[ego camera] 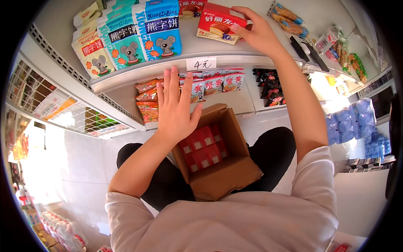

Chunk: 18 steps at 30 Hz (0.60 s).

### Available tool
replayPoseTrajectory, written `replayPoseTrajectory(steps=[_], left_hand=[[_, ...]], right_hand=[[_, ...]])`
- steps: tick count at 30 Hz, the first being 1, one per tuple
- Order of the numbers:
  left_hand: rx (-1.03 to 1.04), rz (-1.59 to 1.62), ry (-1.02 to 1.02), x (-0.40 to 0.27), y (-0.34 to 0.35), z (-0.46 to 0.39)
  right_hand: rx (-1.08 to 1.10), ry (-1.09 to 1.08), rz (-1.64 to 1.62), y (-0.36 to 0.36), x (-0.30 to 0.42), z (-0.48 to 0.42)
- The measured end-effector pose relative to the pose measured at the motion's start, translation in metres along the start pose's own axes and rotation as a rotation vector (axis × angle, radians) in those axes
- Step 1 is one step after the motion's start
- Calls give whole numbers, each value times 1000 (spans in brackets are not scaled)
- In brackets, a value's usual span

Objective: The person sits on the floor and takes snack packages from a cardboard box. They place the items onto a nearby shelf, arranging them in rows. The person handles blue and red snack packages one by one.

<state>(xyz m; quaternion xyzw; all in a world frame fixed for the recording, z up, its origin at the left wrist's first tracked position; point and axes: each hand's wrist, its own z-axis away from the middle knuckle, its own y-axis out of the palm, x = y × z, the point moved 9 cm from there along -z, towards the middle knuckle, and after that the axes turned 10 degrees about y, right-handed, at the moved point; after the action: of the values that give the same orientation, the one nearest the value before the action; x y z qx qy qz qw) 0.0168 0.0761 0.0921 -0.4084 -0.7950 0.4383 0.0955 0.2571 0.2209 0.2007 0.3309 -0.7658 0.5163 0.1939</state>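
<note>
My right hand (255,31) grips the right side of a red snack-pie box (220,23), which is on the upper shelf, slightly tilted. Behind it to the left stands another red pie box (192,8). My left hand (178,110) is spread and holds nothing; its fingertips are near the shelf's front edge (141,74), just left of a handwritten price tag (201,64). Below my hands, between my legs, an open cardboard box (225,181) holds several red boxes (204,145) in rows.
Blue, green and cream biscuit bags (160,34) stand at the upper shelf's left. Small snack packets (214,82) and black packets (270,86) lie on the lower shelf. Bread packs (288,19) are farther right. Wrapped water bottles (352,121) stand at right; a wire rack (63,100) is at left.
</note>
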Motion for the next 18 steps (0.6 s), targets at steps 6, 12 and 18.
replayPoseTrajectory(steps=[6,12,18], left_hand=[[39,-6,31,-7,6,0],[40,-16,38,-5,9,0],[51,8,36,-5,8,-2]], right_hand=[[2,-91,93,36,24,-37],[-117,-254,194,55,46,-63],[-100,-230,178,65,54,-74]])
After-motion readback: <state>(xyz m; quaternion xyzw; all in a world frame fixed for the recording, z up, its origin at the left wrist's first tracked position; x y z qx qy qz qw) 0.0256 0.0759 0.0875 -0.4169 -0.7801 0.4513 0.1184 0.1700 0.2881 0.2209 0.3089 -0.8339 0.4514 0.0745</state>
